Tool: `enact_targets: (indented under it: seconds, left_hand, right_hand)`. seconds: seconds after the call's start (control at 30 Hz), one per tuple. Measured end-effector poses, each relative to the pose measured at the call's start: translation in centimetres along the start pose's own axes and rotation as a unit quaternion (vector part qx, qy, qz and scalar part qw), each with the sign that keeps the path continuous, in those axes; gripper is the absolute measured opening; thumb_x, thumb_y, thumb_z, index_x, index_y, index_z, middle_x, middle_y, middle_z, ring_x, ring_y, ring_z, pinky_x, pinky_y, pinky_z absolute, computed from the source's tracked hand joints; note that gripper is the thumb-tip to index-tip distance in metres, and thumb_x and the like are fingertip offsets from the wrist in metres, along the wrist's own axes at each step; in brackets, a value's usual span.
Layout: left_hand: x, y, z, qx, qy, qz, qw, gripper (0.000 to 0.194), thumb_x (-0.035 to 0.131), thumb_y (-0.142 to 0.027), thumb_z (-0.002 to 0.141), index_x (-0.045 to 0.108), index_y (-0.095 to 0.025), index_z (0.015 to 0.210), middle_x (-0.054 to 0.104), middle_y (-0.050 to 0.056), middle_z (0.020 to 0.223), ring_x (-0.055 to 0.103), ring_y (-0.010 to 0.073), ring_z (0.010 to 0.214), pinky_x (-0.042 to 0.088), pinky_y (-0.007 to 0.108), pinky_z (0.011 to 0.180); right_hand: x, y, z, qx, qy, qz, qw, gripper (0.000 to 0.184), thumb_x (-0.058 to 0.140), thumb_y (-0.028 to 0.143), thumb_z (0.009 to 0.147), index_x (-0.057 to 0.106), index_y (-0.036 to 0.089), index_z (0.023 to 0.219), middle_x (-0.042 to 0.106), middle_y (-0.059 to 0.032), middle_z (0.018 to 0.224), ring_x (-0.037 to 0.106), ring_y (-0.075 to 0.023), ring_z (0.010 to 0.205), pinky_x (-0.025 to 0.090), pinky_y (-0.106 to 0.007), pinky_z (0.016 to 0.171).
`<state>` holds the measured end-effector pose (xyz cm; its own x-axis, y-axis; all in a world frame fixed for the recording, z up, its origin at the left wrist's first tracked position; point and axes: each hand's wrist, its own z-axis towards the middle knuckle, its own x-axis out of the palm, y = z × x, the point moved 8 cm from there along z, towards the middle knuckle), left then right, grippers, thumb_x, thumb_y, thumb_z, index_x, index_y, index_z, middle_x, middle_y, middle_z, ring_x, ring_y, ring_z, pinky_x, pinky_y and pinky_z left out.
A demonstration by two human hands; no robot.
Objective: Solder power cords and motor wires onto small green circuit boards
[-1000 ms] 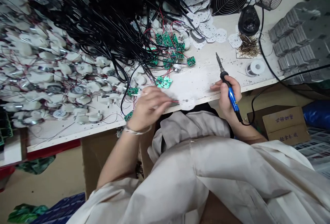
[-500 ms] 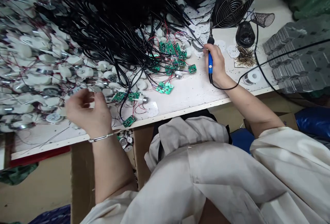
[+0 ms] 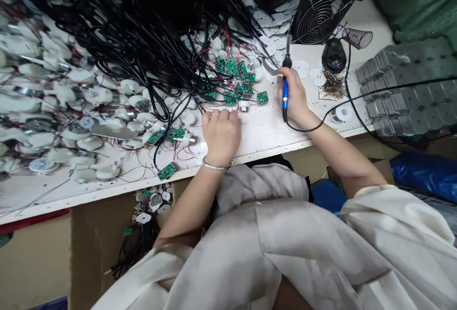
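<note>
My right hand (image 3: 293,93) grips a soldering iron (image 3: 285,92) by its blue handle, the tip pointing away from me toward the fan. My left hand (image 3: 221,136), with a bracelet at the wrist, rests low over the bench, fingers together and curled down. Its fingertips are hidden, so what they hold does not show. Just beyond it lies a cluster of small green circuit boards (image 3: 231,68) with red wires and black cables. A single circuit board (image 3: 262,97) sits between my hands. Another circuit board (image 3: 167,171) lies near the bench edge, left of my left hand.
White motor parts (image 3: 96,95) heap up on the left, under a bundle of black cables (image 3: 160,19). To the right are a fan (image 3: 319,15), an iron stand's coil (image 3: 359,37), a dark rosin dish (image 3: 333,55), a solder spool (image 3: 342,113) and stacked metallic blocks (image 3: 407,86).
My left hand has moved right from the white motor parts to the place where a pair of circuit boards lay, now covered. My right hand keeps the soldering iron; the view has shifted slightly.
</note>
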<state>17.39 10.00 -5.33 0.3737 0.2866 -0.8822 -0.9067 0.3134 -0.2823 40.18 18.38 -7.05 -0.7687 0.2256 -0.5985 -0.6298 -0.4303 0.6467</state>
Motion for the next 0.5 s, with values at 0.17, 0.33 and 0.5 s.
enact_targets:
  seconds: [0.17, 0.33, 0.5]
  left_hand:
    - [-1.8, 0.4, -2.6, 0.044, -0.03, -0.049, 0.997, 0.019, 0.056, -0.027, 0.099, 0.074, -0.023, 0.099, 0.071, 0.01, 0.088, 0.061, 0.0286, 0.09, 0.045, 0.046, 0.084]
    - [-1.9, -0.4, -3.6, 0.108, -0.037, -0.067, 0.991, 0.016, 0.059, -0.021, 0.098, 0.073, -0.028, 0.098, 0.074, 0.004, 0.088, 0.064, 0.0237, 0.095, 0.045, 0.045, 0.095]
    - [-1.4, 1.1, -2.9, 0.042, -0.014, -0.145, 0.988, 0.012, 0.062, -0.032, 0.096, 0.073, -0.027, 0.093, 0.071, 0.004, 0.085, 0.064, 0.0265, 0.094, 0.043, 0.051, 0.097]
  right_hand:
    - [0.3, 0.1, -0.6, 0.01, 0.041, -0.011, 0.999, 0.03, 0.052, 0.035, 0.098, 0.055, 0.032, 0.127, 0.062, -0.0028, 0.123, 0.07, -0.018, 0.103, 0.061, -0.039, 0.096]
    - [-3.0, 3.5, -7.1, 0.036, 0.022, 0.052, 0.998, 0.026, 0.055, 0.029, 0.094, 0.058, 0.031, 0.12, 0.066, -0.0021, 0.116, 0.073, -0.0127, 0.086, 0.061, -0.03, 0.084]
    - [-4.8, 5.4, -10.1, 0.078, -0.054, 0.034, 0.995, 0.027, 0.053, 0.026, 0.095, 0.057, 0.031, 0.121, 0.066, -0.0049, 0.116, 0.07, -0.019, 0.11, 0.057, -0.039, 0.102]
